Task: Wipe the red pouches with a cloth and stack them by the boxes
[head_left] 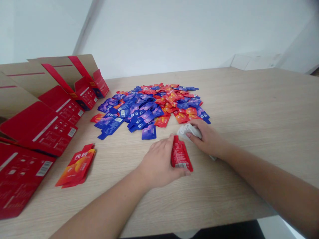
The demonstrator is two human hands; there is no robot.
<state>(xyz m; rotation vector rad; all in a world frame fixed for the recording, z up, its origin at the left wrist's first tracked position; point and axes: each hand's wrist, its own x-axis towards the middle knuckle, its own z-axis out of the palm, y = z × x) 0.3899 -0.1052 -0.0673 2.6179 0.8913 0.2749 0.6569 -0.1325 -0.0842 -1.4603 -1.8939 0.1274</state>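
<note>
Two hands work above a pale wooden table (249,109) by white walls (179,36): left hand (158,162) grasping a red sachet (180,154), right hand (208,137) clutching white cloth (190,131).

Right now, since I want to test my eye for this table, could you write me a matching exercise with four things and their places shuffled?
Things
1. White item
2. Lone red packet
3. Small stack of red-orange packets
4. Mixed heap of red and blue packets

Places
A. Between the red boxes and the left forearm
B. In the left hand
C. Beyond both hands, toward the wall
D. In the right hand

Pairs: 1-D, 2-B, 3-A, 4-C
</note>
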